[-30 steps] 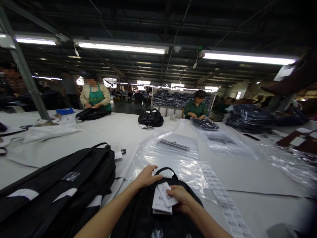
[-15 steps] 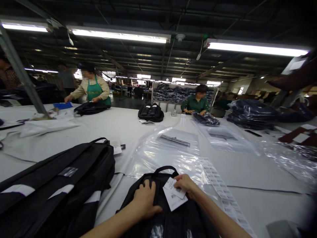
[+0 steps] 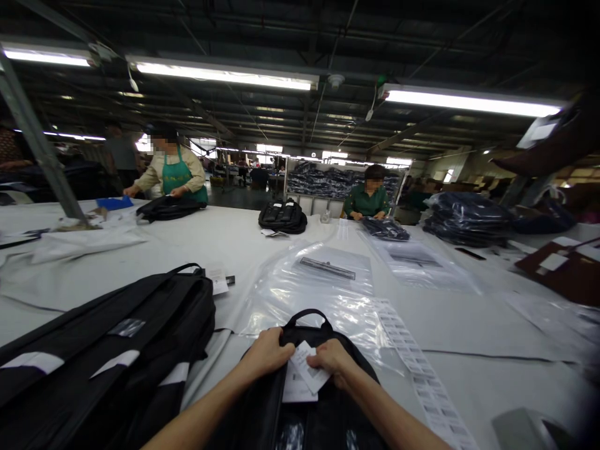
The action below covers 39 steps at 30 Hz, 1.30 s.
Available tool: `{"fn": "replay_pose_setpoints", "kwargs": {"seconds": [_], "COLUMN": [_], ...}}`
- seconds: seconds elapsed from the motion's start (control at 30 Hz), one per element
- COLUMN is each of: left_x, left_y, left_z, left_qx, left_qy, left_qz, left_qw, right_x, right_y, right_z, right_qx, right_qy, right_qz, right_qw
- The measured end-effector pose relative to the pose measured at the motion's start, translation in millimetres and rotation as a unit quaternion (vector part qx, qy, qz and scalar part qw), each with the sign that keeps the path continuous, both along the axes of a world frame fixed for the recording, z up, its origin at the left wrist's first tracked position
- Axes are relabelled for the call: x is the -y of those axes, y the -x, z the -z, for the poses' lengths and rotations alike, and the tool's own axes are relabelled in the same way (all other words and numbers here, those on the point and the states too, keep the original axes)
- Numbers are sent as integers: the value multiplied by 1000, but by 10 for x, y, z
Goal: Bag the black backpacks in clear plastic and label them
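A black backpack (image 3: 328,415) lies in front of me, straps facing up and its top handle pointing away. My right hand (image 3: 332,362) pinches white hang tags (image 3: 300,384), which lie over the upper middle of the backpack. The fingers of my left hand (image 3: 268,353) are curled over the top of a shoulder strap, just left of the handle. Its thumb reaches to the edge of the tags. Which parts of the strap those fingers press on is partly hidden.
Another black backpack (image 3: 154,337) lies to the left. Beyond my hands are clear plastic bags (image 3: 309,294), and a sheet of printed labels (image 3: 422,375) runs along the right. Two co-workers, one in a green apron (image 3: 180,172), handle bags across the table. Wrapped bags (image 3: 469,215) are stacked at right.
My left hand has gone from lying spread on the backpack to curling over the strap near the handle. My right hand has brought the tags left and slightly down.
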<state>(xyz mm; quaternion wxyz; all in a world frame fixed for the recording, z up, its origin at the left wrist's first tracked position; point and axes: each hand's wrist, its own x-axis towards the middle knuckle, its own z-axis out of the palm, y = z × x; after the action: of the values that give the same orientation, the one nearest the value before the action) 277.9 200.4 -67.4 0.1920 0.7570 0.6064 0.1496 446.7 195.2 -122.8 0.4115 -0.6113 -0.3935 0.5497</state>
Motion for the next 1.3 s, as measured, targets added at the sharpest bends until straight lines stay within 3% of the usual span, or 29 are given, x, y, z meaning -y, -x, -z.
{"fn": "replay_pose_setpoints", "kwargs": {"seconds": [0.17,0.27,0.47,0.6,0.7,0.83,0.97,1.07,1.2,1.3], "left_x": [8,125,439,452,428,492,613,668,710,746], "left_y": [8,107,323,292,238,194,161,139,98,46], "left_z": [30,159,528,597,619,650,685,739,752,678], "left_qx": [6,8,104,114,117,56,-44,-45,-64,-91], "left_qy": [2,-4,-17,-4,-15,-52,-51,-20,-27,-41], "left_qz": [3,6,-41,-62,-74,-68,-49,1,-17,-28], "left_qw": [1000,1000,994,992,990,995,997,999,997,995], "right_x": [0,1,42,128,162,108,94,180,363,567], "right_y": [385,511,325,206,274,445,498,403,-14,-478], "right_z": [105,152,130,88,98,150,96,-111,-430,-428], "right_qx": [103,156,246,273,283,318,350,385,436,480], "right_qy": [-15,-41,-120,-146,-140,-109,-100,-127,-161,-203], "right_qz": [-2,-5,-47,-72,-64,-38,-77,-113,-103,-58], "right_qw": [995,987,961,948,947,941,928,907,880,852]}}
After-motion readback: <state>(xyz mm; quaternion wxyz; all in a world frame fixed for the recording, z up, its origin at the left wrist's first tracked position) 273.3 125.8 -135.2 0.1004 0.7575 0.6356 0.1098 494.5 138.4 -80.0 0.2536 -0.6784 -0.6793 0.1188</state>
